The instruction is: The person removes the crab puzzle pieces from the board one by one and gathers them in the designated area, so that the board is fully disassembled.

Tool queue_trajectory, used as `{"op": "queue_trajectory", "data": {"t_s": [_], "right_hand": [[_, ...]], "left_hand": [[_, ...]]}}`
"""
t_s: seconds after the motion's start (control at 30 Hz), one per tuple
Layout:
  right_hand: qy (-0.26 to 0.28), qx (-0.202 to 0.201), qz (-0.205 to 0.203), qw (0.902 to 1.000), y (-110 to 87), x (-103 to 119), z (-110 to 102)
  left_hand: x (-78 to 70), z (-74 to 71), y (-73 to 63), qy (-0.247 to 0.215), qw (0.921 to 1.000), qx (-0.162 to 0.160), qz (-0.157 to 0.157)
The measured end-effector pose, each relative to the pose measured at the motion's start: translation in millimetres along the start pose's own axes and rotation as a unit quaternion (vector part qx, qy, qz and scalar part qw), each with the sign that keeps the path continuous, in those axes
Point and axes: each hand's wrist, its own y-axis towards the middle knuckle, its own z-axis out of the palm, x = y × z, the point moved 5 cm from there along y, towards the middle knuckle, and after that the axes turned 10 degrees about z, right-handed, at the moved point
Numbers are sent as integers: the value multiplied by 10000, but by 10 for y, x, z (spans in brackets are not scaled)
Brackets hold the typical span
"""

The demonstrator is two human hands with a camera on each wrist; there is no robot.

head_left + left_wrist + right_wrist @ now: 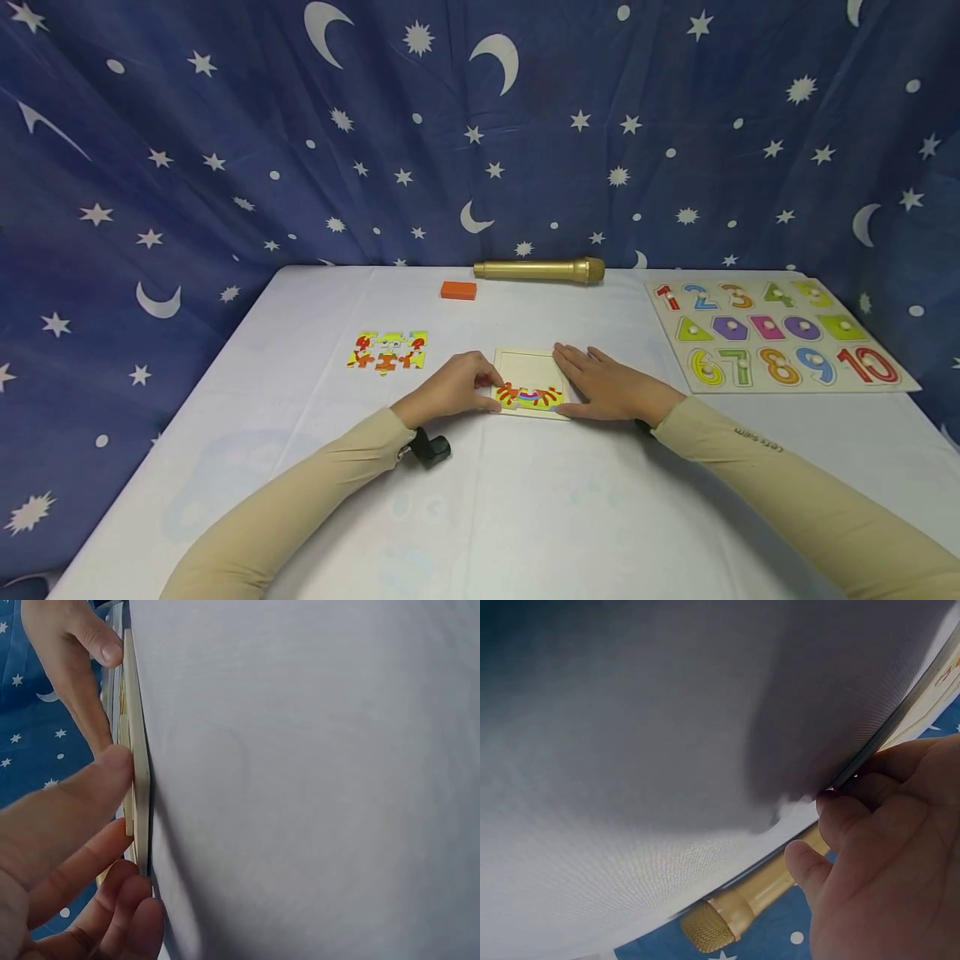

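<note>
A small wooden puzzle tray point(527, 365) lies in front of me, with colourful jigsaw pieces point(534, 397) along its near side. My left hand point(455, 385) pinches the jigsaw piece point(507, 394) at the tray's near left corner between thumb and index finger. In the left wrist view that piece point(128, 814) appears as a thin slab slightly raised over the tray's edge. Along the tray's right side rests my right hand point(611, 388), fingers extended, its thumb by the near right corner. More loose jigsaw pieces point(387, 361) lie grouped on the left.
Behind the tray are an orange block point(458, 290) and a gold microphone point(536, 270). A number and shape board point(675, 333) lies at the right. White cloth covers the table point(480, 517); a starry blue curtain point(450, 133) hangs behind it.
</note>
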Motion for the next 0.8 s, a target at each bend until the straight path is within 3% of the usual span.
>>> {"op": "queue_trajectory", "data": {"t_s": [0.23,0.5,0.63,0.8], "right_hand": [[49,-21,-14,10000,-3,-11,1],[50,10,-9,10000,2,-14,13],[74,27,-8,10000,-2,-7,11],[55,-18,-24,10000,3,-4,13]], "left_hand": [[45,-25,-13,-210,9996,-163,-113],[90,-103,-51,-454,9987,-202,74],[150,-215,-114,-567,9981,-218,103],[277,-475,-237,-678,9972,-323,-30]]}}
